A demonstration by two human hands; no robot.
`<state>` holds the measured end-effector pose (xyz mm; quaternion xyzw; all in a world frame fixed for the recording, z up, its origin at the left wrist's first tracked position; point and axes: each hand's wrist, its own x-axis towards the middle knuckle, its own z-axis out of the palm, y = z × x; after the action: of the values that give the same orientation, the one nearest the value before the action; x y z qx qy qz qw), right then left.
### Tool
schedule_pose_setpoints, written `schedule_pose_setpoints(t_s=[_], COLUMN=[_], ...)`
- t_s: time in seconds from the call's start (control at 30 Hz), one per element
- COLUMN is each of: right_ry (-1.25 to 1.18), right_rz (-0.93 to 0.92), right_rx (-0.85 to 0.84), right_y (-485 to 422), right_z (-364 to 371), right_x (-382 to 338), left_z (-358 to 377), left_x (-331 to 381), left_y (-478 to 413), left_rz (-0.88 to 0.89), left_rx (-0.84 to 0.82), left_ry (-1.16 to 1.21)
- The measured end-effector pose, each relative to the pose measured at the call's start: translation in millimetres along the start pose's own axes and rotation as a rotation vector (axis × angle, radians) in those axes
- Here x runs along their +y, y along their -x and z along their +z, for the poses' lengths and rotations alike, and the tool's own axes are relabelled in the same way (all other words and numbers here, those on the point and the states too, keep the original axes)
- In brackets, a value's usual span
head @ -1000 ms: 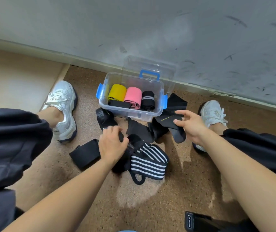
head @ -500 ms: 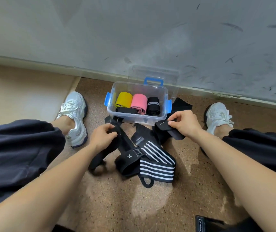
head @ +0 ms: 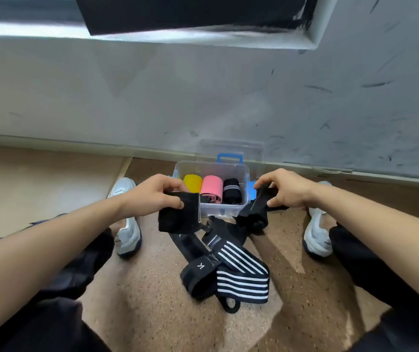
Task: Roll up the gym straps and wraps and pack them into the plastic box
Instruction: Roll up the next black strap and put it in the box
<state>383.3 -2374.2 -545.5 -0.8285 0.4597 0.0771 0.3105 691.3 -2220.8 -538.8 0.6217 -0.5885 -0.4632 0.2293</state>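
Head view: the left hand [head: 156, 196] has its grip closed on a flat black pad [head: 177, 214], thumb on the front, held up just before the clear plastic box [head: 218, 212]. The right hand [head: 288, 190] grip pinches a black strap [head: 255, 208], whose lower end is bunched by the box's right corner. The box is open on the floor [head: 152, 313] by the wall, with a yellow roll [head: 192, 182], pink roll [head: 211, 186] and black striped roll [head: 231, 190] side by side inside. A striped wrap [head: 241, 278] and a K-marked strap [head: 198, 271] lie tangled on the floor between two white sneakers [head: 127, 224].
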Motion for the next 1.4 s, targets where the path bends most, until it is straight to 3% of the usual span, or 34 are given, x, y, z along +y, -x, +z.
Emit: schedule_pose_setpoints(t_s=[0.1, 0.33, 0.47, 0.7, 0.87, 1.03, 1.23, 1.4], right_ry=[0.163, 0.12, -0.17, -0.718, -0.986, -1.022, -0.928, -0.841], right_rz=[-0.096, -0.145, -0.162, -0.134, -0.219, -0.342, -0.367, -0.407], right_rx=[0.095, 0.211, 0.218, 0.377, 0.426, 0.349, 0.039, 0.045], right_y=[6.9, 11.0, 9.6, 13.5, 19.7, 28.5, 45.1, 47.6], right_z=[-14.9, -31.4, -31.3, -32.4, -35.3, -43.0, -68.7, -65.4], right_x=[-7.0, -1.4, 7.2, -4.5, -15.7, -20.1, -16.9, -25.6], left_z=[-3.8, 0.0, 6.5, 1.1, -12.2, -24.4, -36.3, -38.1], left_x=[17.3, 35.7, 36.4, 53.3, 63.5, 73.7, 89.8, 109.7], left_y=[0.7, -16.1, -35.2, -54.0, -54.9, -55.2, -61.7, -67.8], left_rz=[0.045, 0.109, 0.093, 0.132, 0.166, 0.202, 0.286, 0.295], left_rx=[-0.01, -0.021, -0.015, -0.046, -0.09, -0.12, -0.024, -0.065], left_ry=[0.001, 0.003, 0.019, 0.095, 0.09, 0.079, 0.093, 0.06])
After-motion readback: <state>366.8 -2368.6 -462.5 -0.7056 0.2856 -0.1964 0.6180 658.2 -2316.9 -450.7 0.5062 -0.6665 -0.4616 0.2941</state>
